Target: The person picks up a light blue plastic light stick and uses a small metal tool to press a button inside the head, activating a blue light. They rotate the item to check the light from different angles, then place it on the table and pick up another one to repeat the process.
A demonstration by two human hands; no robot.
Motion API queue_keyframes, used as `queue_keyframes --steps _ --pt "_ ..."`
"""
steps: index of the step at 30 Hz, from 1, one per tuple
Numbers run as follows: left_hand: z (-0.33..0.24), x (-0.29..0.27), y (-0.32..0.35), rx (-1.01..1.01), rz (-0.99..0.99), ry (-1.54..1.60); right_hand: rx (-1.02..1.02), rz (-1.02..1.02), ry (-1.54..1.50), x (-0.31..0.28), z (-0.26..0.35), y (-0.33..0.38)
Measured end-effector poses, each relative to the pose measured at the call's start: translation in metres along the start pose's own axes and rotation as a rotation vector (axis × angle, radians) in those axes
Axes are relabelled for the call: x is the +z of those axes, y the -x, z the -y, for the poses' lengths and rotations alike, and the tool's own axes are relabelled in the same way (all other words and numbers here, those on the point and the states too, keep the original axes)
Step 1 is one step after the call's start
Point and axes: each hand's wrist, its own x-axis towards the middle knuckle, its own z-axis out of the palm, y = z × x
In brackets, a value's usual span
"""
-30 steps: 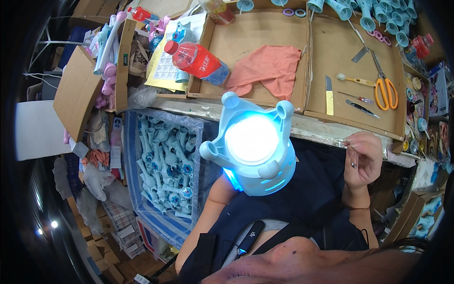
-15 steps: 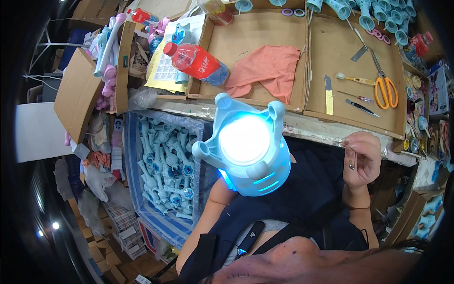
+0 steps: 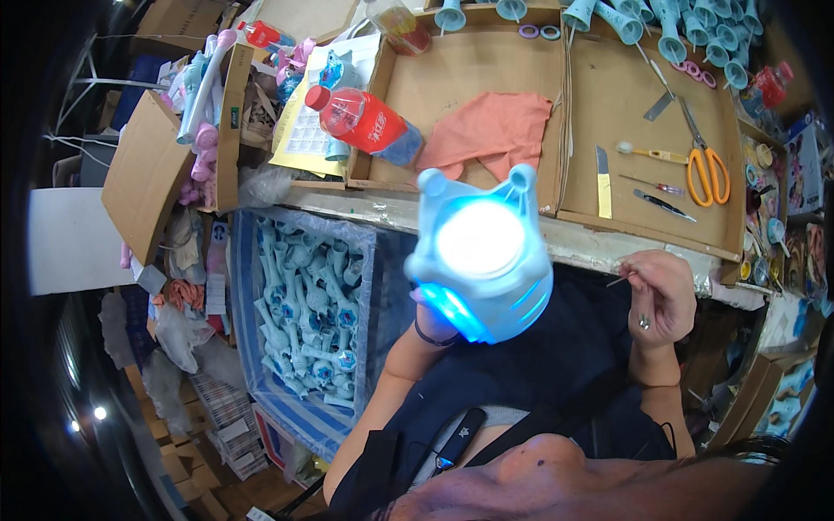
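A light-blue plastic light-up piece (image 3: 530, 286) with rounded knobs at its rim is held up in front of me. Its round face glows bright white, and blue light shines from one side. My left hand (image 3: 437, 319) is closed around its lower left side; most of the fingers are hidden behind it. To the right, apart from the piece, my right hand (image 3: 662, 300) is closed in a pinch. A thin stick-like thing (image 3: 617, 280) pokes out from those fingertips, too small to name.
Cardboard trays on the bench hold an orange cloth (image 3: 491, 135), a red-labelled bottle (image 3: 369, 126), orange-handled scissors (image 3: 708, 169), a toothbrush (image 3: 651, 154) and blades. A lined bin (image 3: 382, 304) of light-blue parts stands at left. More light-blue cones (image 3: 669, 35) stand at the far right.
The glowing piece has moved right and tilted, showing more of its blue-lit side and my left wrist. My right hand has turned slightly, and the thin stick now shows at its fingertips.
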Motion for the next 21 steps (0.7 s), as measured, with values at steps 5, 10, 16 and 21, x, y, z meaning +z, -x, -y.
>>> queue_keyframes --steps 5,10,16,21 --pt "0.012 -0.009 0.003 0.105 0.046 -0.099 -0.189 0.058 0.078 -0.003 0.006 -0.019" --pt "0.002 0.006 0.003 0.132 0.043 -0.115 -0.482 0.117 0.255 -0.003 0.013 -0.042" --pt "-0.004 0.013 -0.003 0.205 0.038 -0.238 -0.646 0.207 0.413 -0.005 0.017 -0.061" --pt "-0.005 0.013 -0.003 0.236 0.036 -0.294 -0.698 0.165 0.464 -0.005 0.017 -0.066"
